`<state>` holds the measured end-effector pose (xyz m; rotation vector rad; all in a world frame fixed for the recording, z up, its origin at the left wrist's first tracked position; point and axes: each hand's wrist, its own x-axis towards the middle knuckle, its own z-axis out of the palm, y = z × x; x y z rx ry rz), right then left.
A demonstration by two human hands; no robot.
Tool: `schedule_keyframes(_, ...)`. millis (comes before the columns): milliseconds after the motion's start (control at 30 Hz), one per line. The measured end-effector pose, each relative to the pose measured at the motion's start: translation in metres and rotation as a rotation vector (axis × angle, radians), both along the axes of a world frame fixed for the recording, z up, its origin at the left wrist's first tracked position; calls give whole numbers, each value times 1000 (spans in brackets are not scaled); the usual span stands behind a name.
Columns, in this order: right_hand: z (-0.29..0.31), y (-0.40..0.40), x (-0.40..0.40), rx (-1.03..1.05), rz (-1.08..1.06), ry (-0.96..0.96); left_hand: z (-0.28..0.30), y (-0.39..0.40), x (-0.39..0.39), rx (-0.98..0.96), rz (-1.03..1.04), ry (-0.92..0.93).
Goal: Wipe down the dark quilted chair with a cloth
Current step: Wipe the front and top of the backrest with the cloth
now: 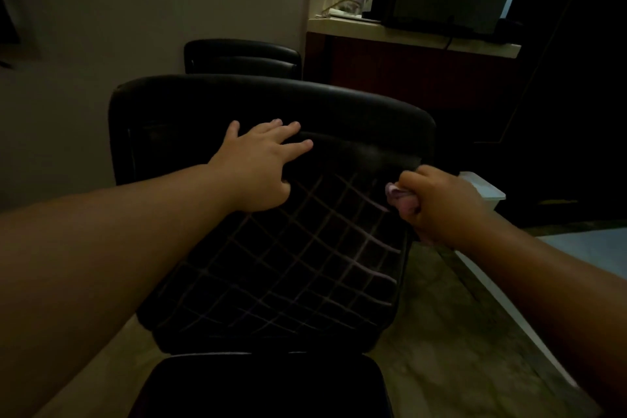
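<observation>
The right hand (437, 205) is gripping a bunched pale cloth (400, 197) in a tight grip, pressing it against the right edge of the dark quilted chair (278, 268); nearly all of the quilted panel is lying to the left of and nearer than that grip, its long axis running near to far. The left hand (261, 166) is resting flat with fingers spread wide on the far-left part of the panel, holding nothing. Judging from this, the right hand is the one placed to sweep leftward across the stitching.
</observation>
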<state>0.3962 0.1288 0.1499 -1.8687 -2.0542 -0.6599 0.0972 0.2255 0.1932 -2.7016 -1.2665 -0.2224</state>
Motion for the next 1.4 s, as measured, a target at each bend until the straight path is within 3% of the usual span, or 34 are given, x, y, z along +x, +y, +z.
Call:
schedule_keyframes(200, -10, -5, 4, -34, -53, -42, -12, 0, 8, 33, 34, -16)
schedule_keyframes(433, -22, -6, -1, 110, -27, 64, -15, -3, 8, 43, 52, -19)
schedule_keyframes(633, -41, -13, 5, 36, -44, -45, -20, -2, 10, 63, 58, -20)
schedule_keyframes(933, -43, -13, -9, 140, -16, 163, -22, -3, 9, 62, 53, -19)
schedule_keyframes(1100, -41, -13, -9, 82, -36, 33, -22, -2, 12, 56, 70, -29)
schedule_keyframes(1233, -22, 5, -22, 166, -109, 108, -22, -3, 12, 55, 67, -29)
schedule_keyframes(1400, -44, -10, -15, 142, -16, 85, -23, -3, 10, 56, 60, -30)
